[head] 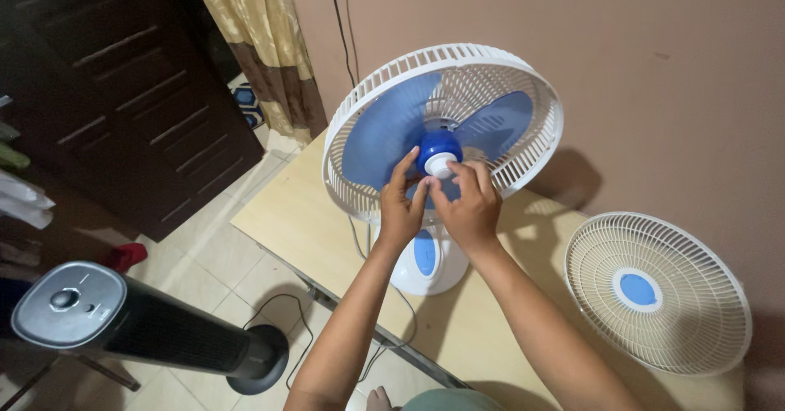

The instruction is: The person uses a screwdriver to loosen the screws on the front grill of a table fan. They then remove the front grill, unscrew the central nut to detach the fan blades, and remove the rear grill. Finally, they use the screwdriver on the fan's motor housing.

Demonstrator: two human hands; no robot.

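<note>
Hands: left hand [401,206] and right hand [468,206] pinched on white blade cap [440,164].
Done: front grille [657,291] removed, laid right of the hands.
Left: blue blades [384,129] not yet taken off.

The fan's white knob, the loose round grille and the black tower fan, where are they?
white knob [440,165], head view, on its round front face
loose front grille [687,329], head view, on its white ribs
black tower fan [163,329], head view, on its dark body
</note>
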